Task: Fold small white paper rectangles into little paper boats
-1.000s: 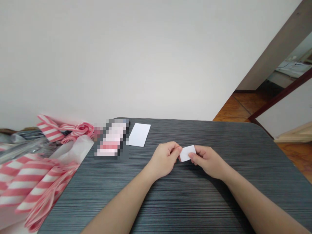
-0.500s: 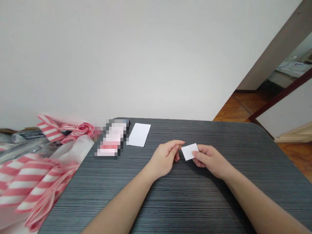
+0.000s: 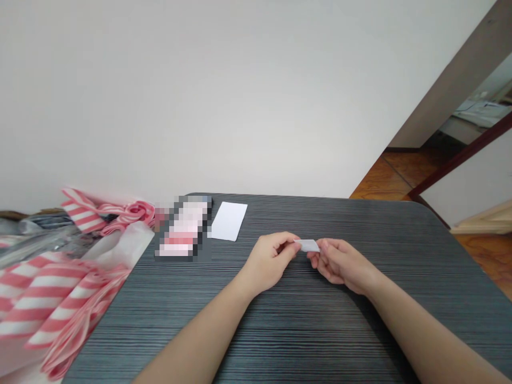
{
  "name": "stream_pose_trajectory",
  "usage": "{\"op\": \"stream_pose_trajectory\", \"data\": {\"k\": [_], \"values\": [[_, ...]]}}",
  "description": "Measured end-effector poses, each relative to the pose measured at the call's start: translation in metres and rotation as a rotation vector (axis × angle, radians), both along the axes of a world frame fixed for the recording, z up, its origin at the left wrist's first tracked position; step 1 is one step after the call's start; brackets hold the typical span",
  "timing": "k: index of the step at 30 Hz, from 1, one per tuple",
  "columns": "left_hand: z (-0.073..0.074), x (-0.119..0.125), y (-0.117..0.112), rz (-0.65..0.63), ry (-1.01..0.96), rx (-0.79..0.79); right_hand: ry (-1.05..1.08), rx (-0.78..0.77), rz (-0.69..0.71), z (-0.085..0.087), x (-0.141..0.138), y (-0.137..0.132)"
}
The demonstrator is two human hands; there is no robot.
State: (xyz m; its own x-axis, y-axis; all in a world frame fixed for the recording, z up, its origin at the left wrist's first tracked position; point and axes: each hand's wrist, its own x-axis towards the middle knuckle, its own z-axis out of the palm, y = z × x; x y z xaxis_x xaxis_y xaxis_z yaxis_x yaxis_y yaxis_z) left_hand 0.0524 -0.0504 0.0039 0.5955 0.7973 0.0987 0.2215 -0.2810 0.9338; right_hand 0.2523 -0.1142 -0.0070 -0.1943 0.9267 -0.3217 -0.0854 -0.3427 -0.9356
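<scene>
– While the hands are busy, what lies under them?
– A dark grey table (image 3: 280, 330) with fine stripes running across it and a rounded far corner. Over the middle of the table, the left hand (image 3: 269, 261) and the right hand (image 3: 340, 264) meet at a small white slip (image 3: 308, 245).
– How do they hold it?
– The left pinches the slip's left end between thumb and forefinger. The right is closed on the other end, with its remaining fingers curled below. The slip lies nearly flat and is seen almost edge-on, just above the table.
– What else is on the table?
– A white sheet (image 3: 228, 221) lies flat near the far edge, and a blurred pink patch (image 3: 184, 226) sits just beside it. I cannot tell what the patch is.
– And at the table's left side?
– Pink-and-white striped wrap (image 3: 44, 298) is heaped there with some clear plastic (image 3: 124, 245), spilling over the edge.
– What about the room?
– A plain pale wall (image 3: 240, 106) stands behind the table. To the right of the table there is reddish-brown floor (image 3: 384, 178), and a dark brown beam (image 3: 460, 157) slants across an opening.
</scene>
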Motion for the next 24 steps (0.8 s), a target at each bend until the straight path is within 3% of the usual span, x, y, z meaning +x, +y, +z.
{"op": "stream_pose_trajectory", "data": {"k": [5,7,13,24], "values": [[-0.0009,0.0013,-0.0011,-0.008,0.03,-0.079,-0.338,0.372,-0.068,-0.0032,0.0009,0.0015],[-0.0024,0.0021,-0.0016,-0.02,0.034,-0.106,-0.39,0.433,-0.084,-0.0012,-0.0001,0.0019],[-0.0008,0.0029,-0.0028,-0.038,0.032,-0.211,-0.555,0.438,-0.073,0.003,-0.0028,0.0024],[0.0061,0.0042,-0.0031,0.003,0.075,-0.247,-0.506,0.45,-0.076,-0.0007,-0.0031,0.0021]]}}
